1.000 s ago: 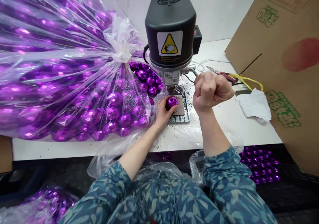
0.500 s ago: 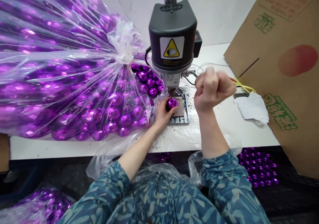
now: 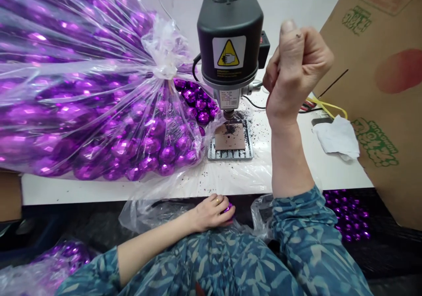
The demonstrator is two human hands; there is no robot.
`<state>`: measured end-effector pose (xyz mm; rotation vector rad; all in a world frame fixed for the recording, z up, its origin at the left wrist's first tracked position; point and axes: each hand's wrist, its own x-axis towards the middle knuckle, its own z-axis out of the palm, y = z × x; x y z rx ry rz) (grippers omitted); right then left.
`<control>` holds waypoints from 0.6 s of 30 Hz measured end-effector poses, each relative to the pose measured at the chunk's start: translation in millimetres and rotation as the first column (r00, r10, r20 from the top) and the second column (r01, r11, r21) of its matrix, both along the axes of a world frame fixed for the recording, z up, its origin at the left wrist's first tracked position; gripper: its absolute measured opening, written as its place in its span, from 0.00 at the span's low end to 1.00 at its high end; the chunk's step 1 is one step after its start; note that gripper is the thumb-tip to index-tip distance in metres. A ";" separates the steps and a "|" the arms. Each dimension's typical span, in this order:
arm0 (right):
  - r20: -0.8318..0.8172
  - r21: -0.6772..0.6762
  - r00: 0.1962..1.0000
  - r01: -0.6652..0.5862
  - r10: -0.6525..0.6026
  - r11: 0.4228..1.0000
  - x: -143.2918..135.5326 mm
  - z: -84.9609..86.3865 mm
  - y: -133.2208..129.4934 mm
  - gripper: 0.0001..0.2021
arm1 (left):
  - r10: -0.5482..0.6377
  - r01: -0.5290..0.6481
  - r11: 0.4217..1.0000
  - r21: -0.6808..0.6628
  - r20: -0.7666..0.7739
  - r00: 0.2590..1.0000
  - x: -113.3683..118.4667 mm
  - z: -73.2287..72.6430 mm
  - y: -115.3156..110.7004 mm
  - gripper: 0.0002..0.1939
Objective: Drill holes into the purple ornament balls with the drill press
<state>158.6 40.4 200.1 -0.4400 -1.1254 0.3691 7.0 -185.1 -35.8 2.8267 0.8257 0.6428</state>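
Observation:
My left hand (image 3: 211,213) is closed around a shiny purple faceted ball (image 3: 228,207), low in front of the table edge and close to my body. Most of the ball is hidden under the fingers. My right hand (image 3: 298,70) is raised beside the black drill press (image 3: 231,34), its fingers wrapped round the press's lever (image 3: 258,86); the lever's end is hidden in the fist. Below the drill chuck (image 3: 229,113), a brown square board (image 3: 231,143) with a small hole and dark shavings lies on the slotted metal base (image 3: 249,154).
A big tied clear bag (image 3: 99,124) of purple balls fills the table's left side. Loose purple balls (image 3: 201,105) lie behind it. At right are a white cloth (image 3: 338,138), a yellow cord (image 3: 332,107) and a cardboard box (image 3: 379,111). More balls (image 3: 349,217) sit below the table.
My left hand has drawn the ball off the board, toward my body and below the table edge. My right hand has risen with the lever.

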 end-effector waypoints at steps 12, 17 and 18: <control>-0.036 0.001 0.999 0.021 -0.021 1.000 -1.1 -3.2 3.0 0.34 | 0.716 -0.700 0.696 -0.158 0.216 0.663 -25.3 77.4 201.8 0.11; -0.009 -0.008 1.000 0.004 -0.004 1.000 0.1 -5.4 2.2 0.31 | 0.775 -0.770 0.612 -0.180 -0.056 0.629 -29.4 78.6 269.3 0.04; -0.008 -0.004 1.000 0.000 -0.001 1.000 0.4 -5.5 1.6 0.31 | 0.767 -0.766 0.620 -0.169 -0.072 0.637 -29.8 77.2 271.2 0.04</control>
